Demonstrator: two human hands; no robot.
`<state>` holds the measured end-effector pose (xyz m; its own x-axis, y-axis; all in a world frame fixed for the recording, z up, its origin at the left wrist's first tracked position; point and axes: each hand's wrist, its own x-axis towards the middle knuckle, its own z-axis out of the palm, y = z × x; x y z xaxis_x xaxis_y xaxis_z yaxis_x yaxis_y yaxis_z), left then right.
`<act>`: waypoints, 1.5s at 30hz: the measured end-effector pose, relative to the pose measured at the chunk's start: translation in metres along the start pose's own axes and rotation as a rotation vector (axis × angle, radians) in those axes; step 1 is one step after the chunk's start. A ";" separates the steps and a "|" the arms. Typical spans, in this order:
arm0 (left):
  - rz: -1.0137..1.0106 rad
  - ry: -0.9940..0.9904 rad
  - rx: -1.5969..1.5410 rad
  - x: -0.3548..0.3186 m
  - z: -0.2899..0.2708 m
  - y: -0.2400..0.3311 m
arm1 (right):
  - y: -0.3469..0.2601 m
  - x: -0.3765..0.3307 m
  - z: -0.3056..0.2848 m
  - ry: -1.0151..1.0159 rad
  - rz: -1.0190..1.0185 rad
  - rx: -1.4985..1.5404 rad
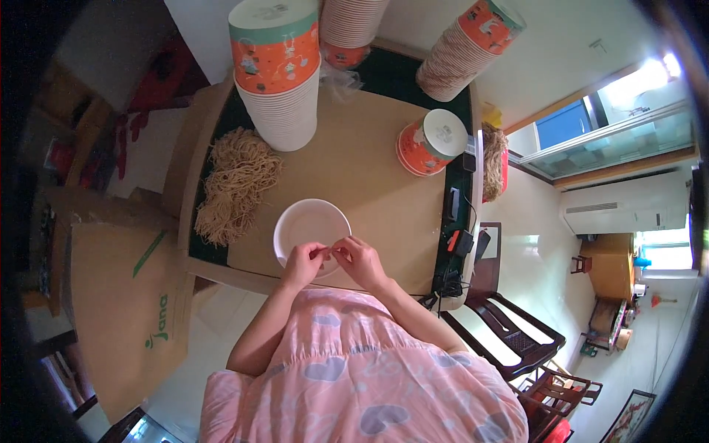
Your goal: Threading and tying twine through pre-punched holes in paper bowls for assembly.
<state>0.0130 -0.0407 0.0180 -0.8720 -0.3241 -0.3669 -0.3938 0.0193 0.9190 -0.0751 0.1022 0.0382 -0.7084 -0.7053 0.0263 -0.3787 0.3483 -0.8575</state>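
Over the near rim of a round white paper tub (304,223), my two hands meet at the fingertips. My left hand (304,261) is pinched, thumb against fingers, at the rim's near side. Just to its right, my right hand (356,258) pinches too, its fingertips almost touching the left's. Whatever lies between the fingers is too small to make out. To the left of the tub sits a loose heap of tan string (235,184). The tub stands with its opening up on a flat brown cardboard sheet (362,148).
Tall stacks of upturned paper tubs (281,96) rise at the back left, with another stack (467,55) at the back right. A short stack (432,144) stands nearer. Black chargers and cables (454,258) line the right edge. A large cardboard box (125,303) is at left.
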 end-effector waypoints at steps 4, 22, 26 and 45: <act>-0.010 -0.011 0.000 0.001 0.001 -0.001 | 0.002 0.000 0.000 0.024 -0.046 -0.034; 0.217 0.166 0.372 0.000 0.009 0.010 | 0.004 -0.002 -0.003 -0.033 -0.032 -0.063; 0.319 0.239 0.501 -0.002 0.013 0.008 | 0.001 -0.001 -0.004 -0.030 -0.061 -0.081; 0.243 0.142 0.272 -0.018 0.005 0.056 | -0.006 -0.008 -0.012 0.029 0.020 0.133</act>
<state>0.0054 -0.0284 0.0755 -0.9081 -0.4062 -0.1017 -0.2598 0.3560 0.8976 -0.0747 0.1132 0.0493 -0.7329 -0.6800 0.0220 -0.2832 0.2756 -0.9186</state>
